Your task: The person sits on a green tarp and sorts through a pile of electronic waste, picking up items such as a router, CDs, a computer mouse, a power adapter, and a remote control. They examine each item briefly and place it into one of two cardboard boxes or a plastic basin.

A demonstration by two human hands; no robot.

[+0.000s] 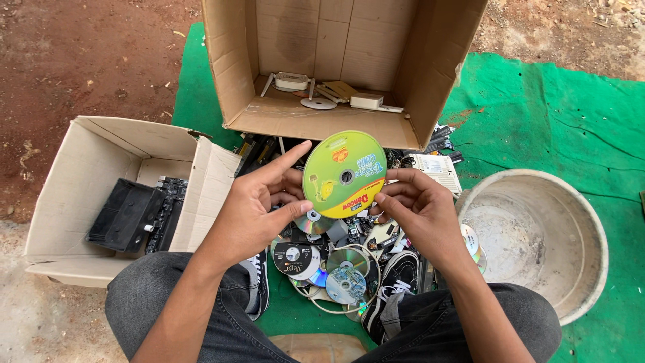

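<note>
Disc [344,173], green-yellow, pinched at rim between left hand [259,208] and right hand [420,212], held over scrap pile [336,259] between the knees. Both hands clamped on it by fingertips only. Likely to slip and drop into the pile if either side eased off. Could scratch on loose discs and cables below. Big cardboard box [336,67] just beyond, metal basin [537,235] to the right.

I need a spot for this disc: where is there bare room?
Bare: the metal basin and the green mat behind it. The big box has free floor in front. Crowded: the pile between the shoes.
</note>
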